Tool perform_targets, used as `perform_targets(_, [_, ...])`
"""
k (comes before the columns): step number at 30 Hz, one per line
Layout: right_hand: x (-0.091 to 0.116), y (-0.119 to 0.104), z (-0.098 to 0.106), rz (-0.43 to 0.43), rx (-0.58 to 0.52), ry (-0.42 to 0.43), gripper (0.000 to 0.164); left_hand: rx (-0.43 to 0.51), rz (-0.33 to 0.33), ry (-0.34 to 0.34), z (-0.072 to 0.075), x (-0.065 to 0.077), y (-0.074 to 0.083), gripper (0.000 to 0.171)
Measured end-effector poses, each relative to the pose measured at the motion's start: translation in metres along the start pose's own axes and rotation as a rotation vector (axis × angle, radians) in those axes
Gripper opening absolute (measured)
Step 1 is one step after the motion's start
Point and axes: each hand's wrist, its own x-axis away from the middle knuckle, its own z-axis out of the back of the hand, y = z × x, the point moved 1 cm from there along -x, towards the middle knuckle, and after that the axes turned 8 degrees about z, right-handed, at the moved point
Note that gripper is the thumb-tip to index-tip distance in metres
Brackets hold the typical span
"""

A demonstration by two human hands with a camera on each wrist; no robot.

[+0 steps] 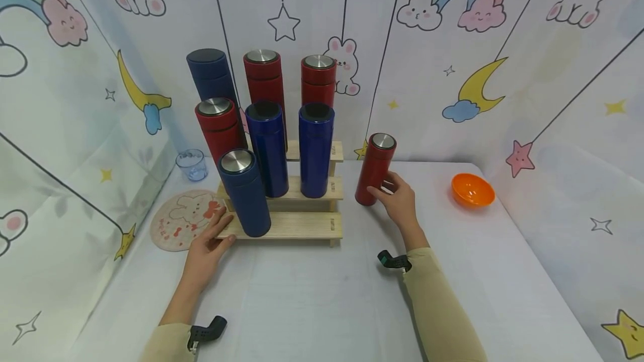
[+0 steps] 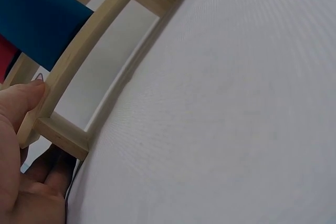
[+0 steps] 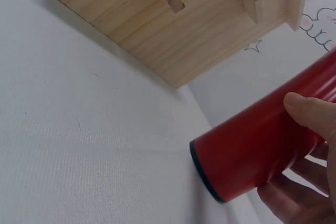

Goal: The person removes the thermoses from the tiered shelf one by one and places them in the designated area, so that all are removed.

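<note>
A tiered wooden rack (image 1: 302, 227) stands on the table, its steps bearing red and blue thermos bottles. My left hand (image 1: 205, 247) grips the left end of its lowest step, the thumb (image 2: 23, 98) on the board and the other fingers lower down. Beside that hand, a matte blue thermos (image 1: 245, 194) with a silver lid stands on the lowest step. To the right of the rack, my right hand (image 1: 399, 200) holds a red thermos (image 1: 374, 169) around its lower body. This thermos leans slightly, and whether its base touches the table is hard to tell.
A round bunny-print mat (image 1: 171, 222) lies left of the rack, with a clear blue-tinted cup (image 1: 192, 165) behind it. An orange bowl (image 1: 473, 190) sits at the table's right side. Printed cloth walls (image 1: 553, 99) surround the back and sides.
</note>
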Motion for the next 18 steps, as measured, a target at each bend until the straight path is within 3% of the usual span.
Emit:
perform_targets(12, [0.0005, 0.0004, -0.0007, -0.018, 0.006, -0.021, 0.072, -0.002, 0.009, 0.006, -0.0006, 0.0005, 0.0040, 0.053])
perform_targets(18, [0.0005, -0.0080, 0.0026, 0.001, 0.042, -0.023, 0.081, -0.004, 0.015, 0.003, -0.0012, 0.0016, 0.0049, 0.052])
